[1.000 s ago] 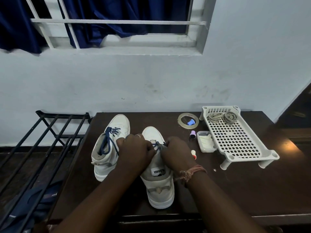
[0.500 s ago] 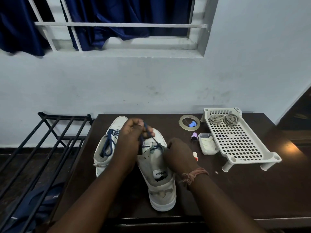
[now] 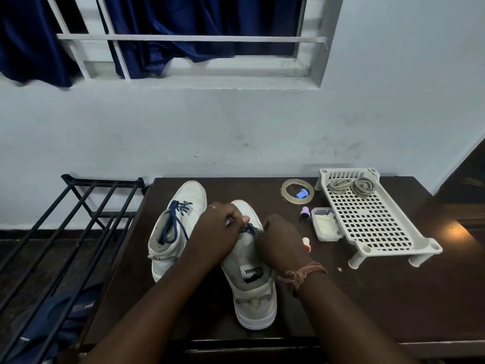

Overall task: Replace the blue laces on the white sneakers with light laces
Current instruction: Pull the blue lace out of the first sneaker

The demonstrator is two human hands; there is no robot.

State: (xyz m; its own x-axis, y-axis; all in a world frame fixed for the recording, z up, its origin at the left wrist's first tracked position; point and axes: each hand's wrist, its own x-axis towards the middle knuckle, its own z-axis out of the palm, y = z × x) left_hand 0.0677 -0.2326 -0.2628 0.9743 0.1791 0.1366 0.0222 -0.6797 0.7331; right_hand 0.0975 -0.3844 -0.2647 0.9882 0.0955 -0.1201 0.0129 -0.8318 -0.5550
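Both hands are down on the nearer white sneaker (image 3: 253,292), which stands on the dark worktop (image 3: 380,298) with its heel toward the person and its tongue label showing. The left hand (image 3: 219,232) is curled tight, fingertips bunched together, pinching a strand of the blue lace (image 3: 249,229) right at the eyelets near the toe end. A ring shows on one finger. The right hand (image 3: 282,241) is folded into a loose fist against the right side of the shoe's upper, fingers tucked in toward the lace; from here I cannot tell whether it grips the lace or only steadies the shoe. A thread bracelet (image 3: 304,274) sits on that wrist.

The second sneaker (image 3: 178,227) stands just beside the first, on its left, blue lace (image 3: 174,222) threaded but loose, drooping into the collar.

The light laces (image 3: 351,185) lie in two coils at the far end of the white perforated rack (image 3: 378,227), well apart from the hands on the right of the worktop. Between rack and shoes: a tape roll (image 3: 298,192) with a small blue cap inside it, a purple spool (image 3: 305,212), a small clear tub (image 3: 326,224), and a little white-and-red item (image 3: 306,244) near the right hand. A black metal rack (image 3: 65,232) stands off the worktop's left edge.
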